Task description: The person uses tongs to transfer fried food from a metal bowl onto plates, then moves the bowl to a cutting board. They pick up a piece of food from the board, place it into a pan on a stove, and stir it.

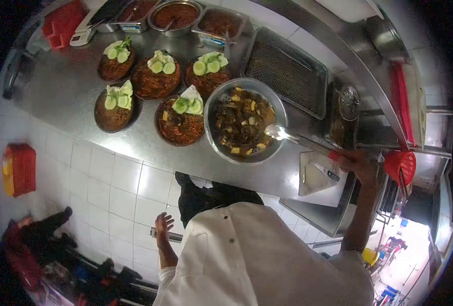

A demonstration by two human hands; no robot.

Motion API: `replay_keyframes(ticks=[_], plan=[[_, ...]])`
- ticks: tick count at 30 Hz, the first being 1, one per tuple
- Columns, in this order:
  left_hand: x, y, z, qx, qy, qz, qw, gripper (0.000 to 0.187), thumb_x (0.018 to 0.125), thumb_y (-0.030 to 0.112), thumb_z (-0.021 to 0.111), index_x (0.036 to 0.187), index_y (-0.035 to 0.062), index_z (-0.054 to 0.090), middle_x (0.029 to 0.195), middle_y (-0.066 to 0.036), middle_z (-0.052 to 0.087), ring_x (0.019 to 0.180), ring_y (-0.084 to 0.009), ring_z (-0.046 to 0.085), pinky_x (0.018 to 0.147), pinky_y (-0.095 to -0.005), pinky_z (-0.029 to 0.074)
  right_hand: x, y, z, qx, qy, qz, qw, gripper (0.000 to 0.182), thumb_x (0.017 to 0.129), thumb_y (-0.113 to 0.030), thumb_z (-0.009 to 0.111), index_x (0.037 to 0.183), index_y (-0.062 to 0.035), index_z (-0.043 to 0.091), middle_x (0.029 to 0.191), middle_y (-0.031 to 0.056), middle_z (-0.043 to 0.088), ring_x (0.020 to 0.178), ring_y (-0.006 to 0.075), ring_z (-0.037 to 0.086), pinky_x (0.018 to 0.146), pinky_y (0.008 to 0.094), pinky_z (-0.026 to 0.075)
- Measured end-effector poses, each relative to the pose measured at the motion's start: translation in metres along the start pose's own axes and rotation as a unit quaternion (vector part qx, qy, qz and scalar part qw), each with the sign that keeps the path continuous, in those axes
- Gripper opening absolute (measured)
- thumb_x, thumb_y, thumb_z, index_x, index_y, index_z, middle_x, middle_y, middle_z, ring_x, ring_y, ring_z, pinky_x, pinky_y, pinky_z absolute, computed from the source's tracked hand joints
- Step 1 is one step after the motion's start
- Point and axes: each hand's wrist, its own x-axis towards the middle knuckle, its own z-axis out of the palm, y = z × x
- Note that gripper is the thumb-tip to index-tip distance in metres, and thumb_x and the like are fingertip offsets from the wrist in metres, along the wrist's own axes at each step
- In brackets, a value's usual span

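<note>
My right hand is closed around the red grip of a long metal serving utensil, whose shiny spoon-like end rests over the food at the bowl's right side. The wide metal bowl holds dark chunks of fried food with yellow pieces. Low beside my body, over the floor, my left hand hangs with fingers apart and nothing in it. Close to the bowl sits a round brown dish spread with red chili sauce, cucumber slices and cabbage on top. Several similar dishes stand to its left.
Metal pans of red sauce line the back, beside a white scale. A mesh-bottomed tray lies behind the bowl. At right, a knife rests on a white cutting board. A red basket hangs farther right. People sit lower left.
</note>
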Motion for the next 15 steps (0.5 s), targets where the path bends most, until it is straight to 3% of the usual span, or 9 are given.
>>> replay_keyframes(ticks=[3, 4, 6, 7, 9, 12, 15], plan=[[0.005, -0.010, 0.007, 0.018, 0.008, 0.010, 1.000, 0.047, 0.088, 0.037, 0.039, 0.121, 0.0047, 0.044, 0.107, -0.015, 0.059, 0.084, -0.0251, 0.061, 0.071, -0.0410, 0.047, 0.005, 0.005, 0.003, 0.084, 0.024, -0.056, 0.995, 0.038, 0.080, -0.023, 0.067, 0.109, -0.0010, 0.061, 0.064, -0.0029, 0.051, 0.054, 0.0057, 0.042, 0.049, 0.0235, 0.034], [0.007, -0.012, 0.007, 0.000, -0.001, 0.022, 1.000, 0.046, 0.088, 0.038, 0.040, 0.121, 0.0049, 0.044, 0.106, -0.014, 0.059, 0.083, -0.0250, 0.061, 0.070, -0.0405, 0.047, -0.001, -0.039, 0.019, 0.065, 0.002, -0.043, 0.997, 0.037, 0.080, -0.019, 0.066, 0.111, -0.0013, 0.060, 0.066, -0.0019, 0.052, 0.054, 0.0067, 0.044, 0.049, 0.0245, 0.036], [0.002, -0.006, 0.011, -0.021, -0.007, 0.032, 0.999, 0.047, 0.087, 0.039, 0.043, 0.119, 0.0046, 0.045, 0.103, -0.014, 0.060, 0.081, -0.0247, 0.061, 0.069, -0.0388, 0.046, 0.007, -0.056, 0.040, 0.032, -0.006, -0.068, 0.997, 0.037, 0.080, -0.019, 0.065, 0.112, 0.0000, 0.059, 0.071, -0.0002, 0.055, 0.059, 0.0075, 0.047, 0.054, 0.0247, 0.039], [0.004, -0.010, 0.008, -0.004, -0.029, 0.069, 0.997, 0.056, 0.085, 0.052, 0.044, 0.121, 0.0082, 0.044, 0.105, -0.014, 0.059, 0.086, -0.0250, 0.061, 0.072, -0.0402, 0.047, 0.009, -0.065, 0.051, 0.014, -0.005, -0.080, 0.997, 0.038, 0.081, -0.019, 0.064, 0.113, 0.0006, 0.058, 0.073, 0.0006, 0.056, 0.061, 0.0079, 0.049, 0.056, 0.0247, 0.041], [0.010, -0.010, 0.008, -0.008, -0.019, 0.075, 0.997, 0.057, 0.085, 0.052, 0.044, 0.120, 0.0073, 0.045, 0.105, -0.014, 0.059, 0.086, -0.0245, 0.061, 0.072, -0.0401, 0.047, 0.014, -0.098, 0.085, -0.045, -0.030, -0.115, 0.992, 0.039, 0.082, -0.024, 0.062, 0.114, -0.0019, 0.057, 0.076, 0.0006, 0.058, 0.064, 0.0082, 0.050, 0.059, 0.0232, 0.041], [0.010, -0.004, 0.003, -0.006, -0.006, 0.075, 0.997, 0.056, 0.086, 0.051, 0.043, 0.120, 0.0067, 0.045, 0.106, -0.014, 0.059, 0.087, -0.0248, 0.061, 0.072, -0.0398, 0.047, 0.019, -0.122, 0.121, -0.071, -0.041, -0.168, 0.982, 0.042, 0.083, -0.030, 0.061, 0.114, -0.0026, 0.058, 0.077, 0.0007, 0.059, 0.067, 0.0083, 0.050, 0.061, 0.0224, 0.041], [0.001, -0.001, -0.006, -0.051, 0.023, 0.068, 0.996, 0.047, 0.086, 0.037, 0.045, 0.119, 0.0042, 0.046, 0.102, -0.016, 0.060, 0.083, -0.0269, 0.062, 0.071, -0.0410, 0.047, 0.024, -0.130, 0.133, -0.097, -0.037, -0.213, 0.972, 0.040, 0.084, -0.034, 0.058, 0.113, -0.0056, 0.059, 0.075, 0.0022, 0.059, 0.065, 0.0085, 0.051, 0.059, 0.0235, 0.041]])
